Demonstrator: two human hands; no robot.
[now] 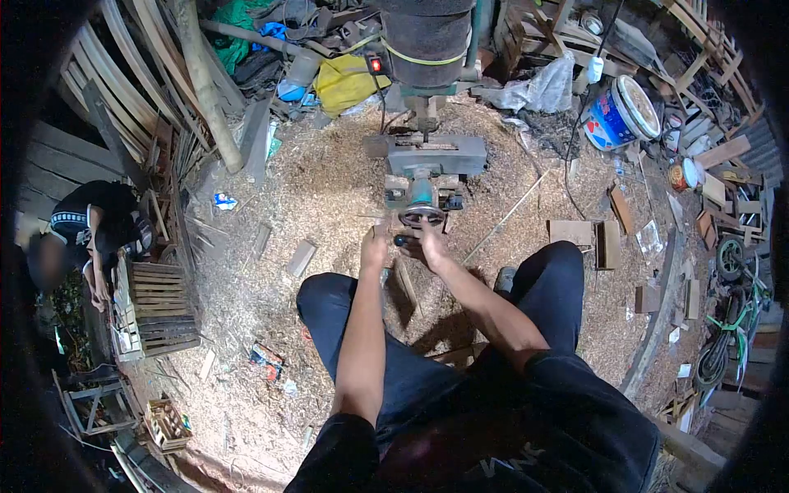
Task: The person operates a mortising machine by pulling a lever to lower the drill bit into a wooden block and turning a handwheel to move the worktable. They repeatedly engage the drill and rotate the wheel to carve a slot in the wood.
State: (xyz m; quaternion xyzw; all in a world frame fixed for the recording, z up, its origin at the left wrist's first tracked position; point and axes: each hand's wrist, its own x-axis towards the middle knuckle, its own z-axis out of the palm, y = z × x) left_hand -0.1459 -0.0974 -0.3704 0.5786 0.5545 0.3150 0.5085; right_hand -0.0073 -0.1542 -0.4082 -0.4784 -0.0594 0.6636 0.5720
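Note:
Ahead of me stands a floor machine with a metal vise [448, 154] under a drill-like bit [425, 130]. A wooden piece seems to lie in the vise, partly hidden. Below the vise, a metal handwheel [422, 215] faces me. My right hand [431, 245] is closed at the wheel's lower rim, its fingers curled round it. My left hand [375, 249] is closed just left of the wheel; what it grips, if anything, is hidden. Between both hands shows a black round knob [400, 241].
Wood shavings [246, 246] cover the floor. Wooden blocks [608, 245] lie to the right, near a paint bucket [622, 113]. A yellow sack [349, 85] sits behind left. At far left, another person [94, 222] bends over a slatted wooden crate [160, 308].

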